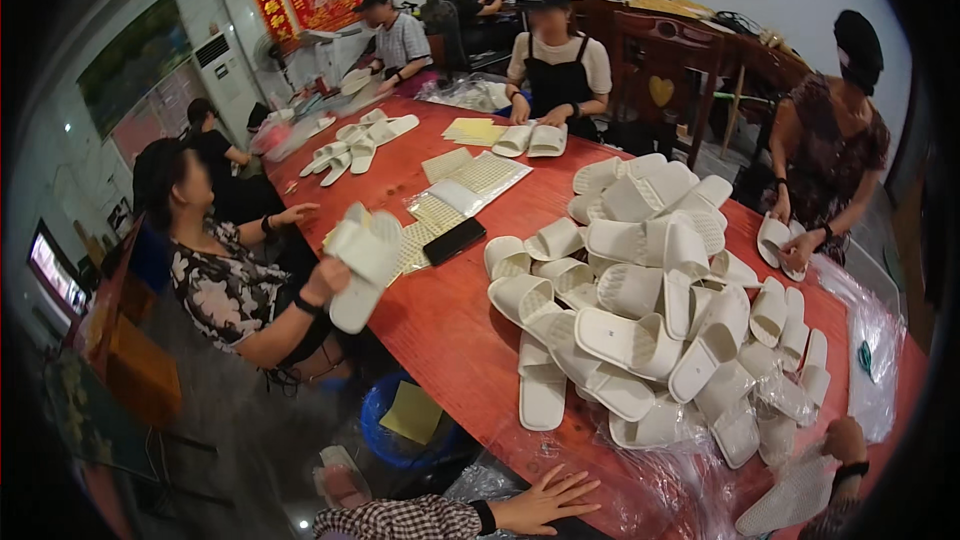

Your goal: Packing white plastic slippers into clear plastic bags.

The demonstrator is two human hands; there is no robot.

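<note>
My left hand, below a checkered sleeve and black band, is spread palm down at the red table's near edge, on clear plastic film, holding nothing. At the lower right, my right hand has its fingers curled at the end of a white slipper with a textured sole. Its fingertips are hidden. Between and beyond my hands rises a big heap of white slippers, lying at many angles, some sole up. Several slippers at the heap's right side lie under clear plastic.
At the left, a co-worker holds white slippers. Two others handle slippers across the red table. A black phone lies beside yellowish sheets. A blue bin stands by the table's left edge. Green scissors rest on plastic bags at right.
</note>
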